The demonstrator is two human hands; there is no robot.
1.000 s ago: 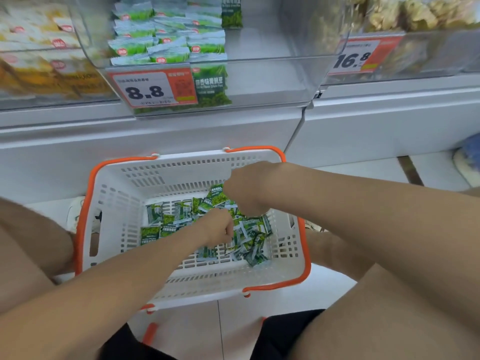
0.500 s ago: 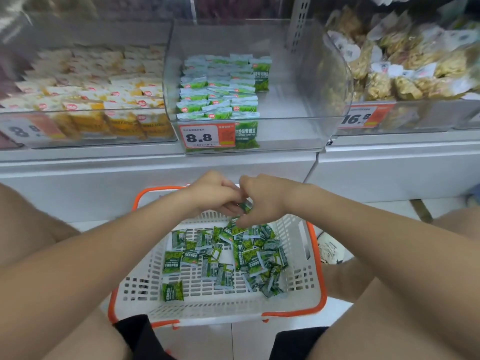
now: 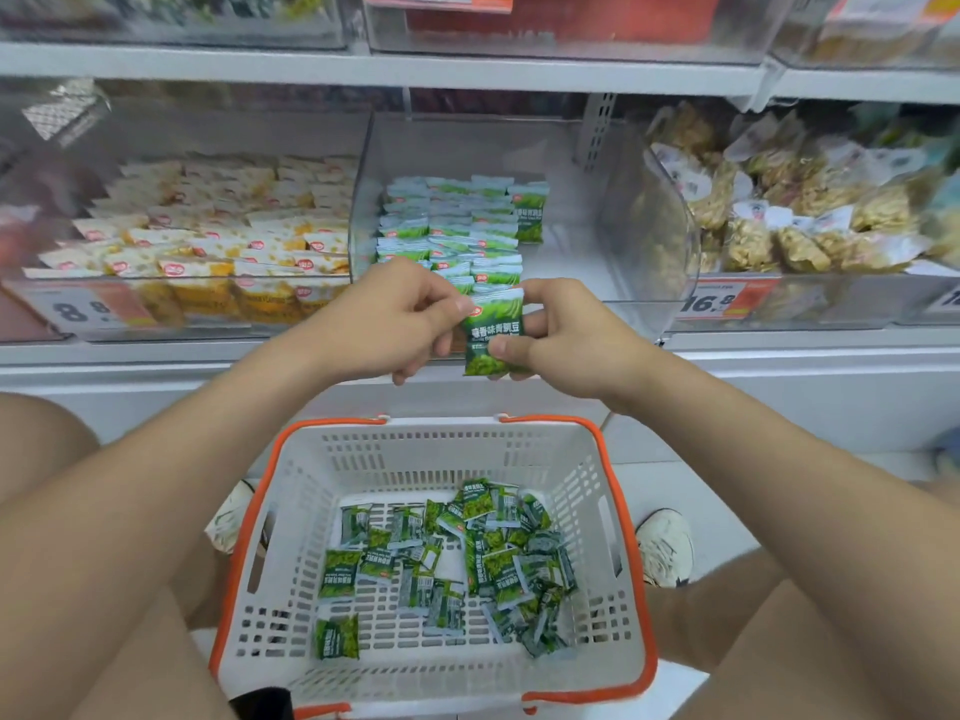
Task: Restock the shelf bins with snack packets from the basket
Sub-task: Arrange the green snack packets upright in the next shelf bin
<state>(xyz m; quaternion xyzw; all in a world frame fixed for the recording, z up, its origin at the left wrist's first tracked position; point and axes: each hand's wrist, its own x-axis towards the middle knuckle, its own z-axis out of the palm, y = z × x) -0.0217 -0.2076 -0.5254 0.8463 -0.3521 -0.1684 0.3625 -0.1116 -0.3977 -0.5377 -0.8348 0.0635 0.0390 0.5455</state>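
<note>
Now: mid-restock, drop risk

The left hand (image 3: 384, 324) and right hand (image 3: 566, 340) both pinch 1 green packet (image 3: 493, 330) by the fingertips, just before the middle bin (image 3: 649, 241). Risk: a loose pinch could drop it short, because the bin's clear front wall stands in the way. The basket (image 3: 618, 511) below holds many more packets (image 3: 467, 558). Yellow packets (image 3: 218, 241) fill the left bin (image 3: 208, 314).

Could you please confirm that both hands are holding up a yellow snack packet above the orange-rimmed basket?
Not quite: the packet is green, not yellow. The head view shows the left hand and the right hand pinching it together above the orange-rimmed basket.
</note>
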